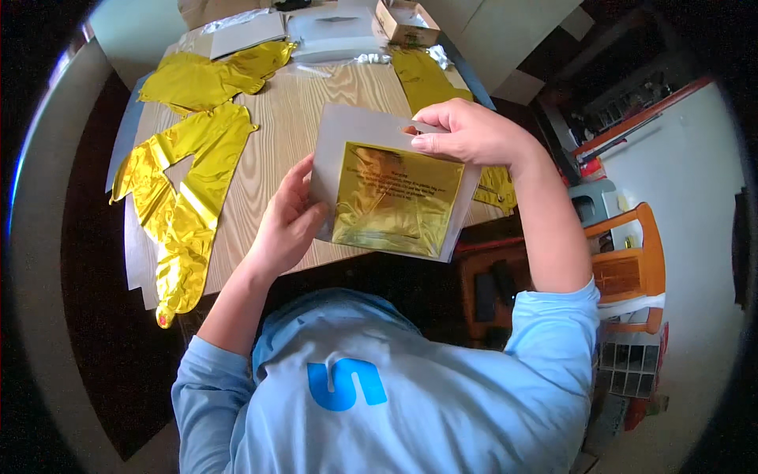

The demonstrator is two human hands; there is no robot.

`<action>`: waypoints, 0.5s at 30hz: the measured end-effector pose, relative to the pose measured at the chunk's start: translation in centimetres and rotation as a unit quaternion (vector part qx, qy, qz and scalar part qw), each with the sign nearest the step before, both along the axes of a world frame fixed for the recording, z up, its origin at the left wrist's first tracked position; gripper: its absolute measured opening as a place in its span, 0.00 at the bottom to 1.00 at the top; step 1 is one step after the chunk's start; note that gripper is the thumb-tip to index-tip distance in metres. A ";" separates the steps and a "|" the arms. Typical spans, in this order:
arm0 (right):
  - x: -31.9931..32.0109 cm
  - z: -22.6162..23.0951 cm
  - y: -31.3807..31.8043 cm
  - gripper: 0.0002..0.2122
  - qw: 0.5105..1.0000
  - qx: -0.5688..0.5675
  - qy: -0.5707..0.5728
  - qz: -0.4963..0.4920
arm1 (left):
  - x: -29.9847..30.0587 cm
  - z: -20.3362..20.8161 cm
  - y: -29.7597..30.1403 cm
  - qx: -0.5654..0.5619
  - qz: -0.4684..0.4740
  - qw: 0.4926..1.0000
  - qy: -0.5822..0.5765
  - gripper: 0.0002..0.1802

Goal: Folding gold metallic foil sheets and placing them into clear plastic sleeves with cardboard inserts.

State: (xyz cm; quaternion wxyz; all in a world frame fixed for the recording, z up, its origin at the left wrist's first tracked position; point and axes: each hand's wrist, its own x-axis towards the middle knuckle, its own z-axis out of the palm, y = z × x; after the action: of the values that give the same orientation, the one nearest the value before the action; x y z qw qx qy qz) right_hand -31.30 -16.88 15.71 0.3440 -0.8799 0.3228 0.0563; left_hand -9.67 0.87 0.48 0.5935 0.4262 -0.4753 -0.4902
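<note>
Both of my hands hold a clear plastic bag [339, 122] above the near part of the table. Inside it lies a folded gold foil sheet [395, 209], flat and shiny, with dark print showing over it. At the bag's left edge, my left hand [288, 217] is closed, thumb in front and fingers partly behind. My right hand [470, 136] pinches the upper right edge from above, beside a small hole in the plastic. To the left, a gold foil balloon [209, 142], uninflated, hangs over the table's edge.
More flat gold foil balloons lie at the far left [189, 79] and far right [418, 77] of the wooden table [300, 103]. Clear plastic bags [335, 33] and a small cardboard box [407, 25] sit at the back. A wooden chair [647, 253] stands at right.
</note>
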 end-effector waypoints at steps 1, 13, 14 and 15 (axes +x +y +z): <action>-0.5 -0.5 -0.8 0.14 1.000 0.017 -0.004 -0.007 | -0.1 0.1 -0.1 0.026 -0.011 1.000 0.009 0.38; -12.3 0.0 -2.2 0.13 0.992 0.114 0.048 -0.013 | 0.9 -0.2 2.8 0.103 -0.026 0.994 0.015 0.30; -13.3 1.5 -1.0 0.12 0.993 0.087 0.081 0.002 | 1.7 -0.5 4.0 0.100 -0.021 0.994 -0.024 0.29; -14.9 2.5 -0.1 0.11 0.985 0.058 0.159 -0.023 | 2.3 -0.8 5.3 0.109 -0.014 0.994 -0.007 0.26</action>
State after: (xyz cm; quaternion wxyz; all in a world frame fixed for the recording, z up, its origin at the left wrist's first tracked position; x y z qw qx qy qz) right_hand -46.22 -16.98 18.21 0.3399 -0.8309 0.3896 0.2057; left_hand -7.32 6.16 -0.32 0.5330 0.4851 -0.4289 -0.5446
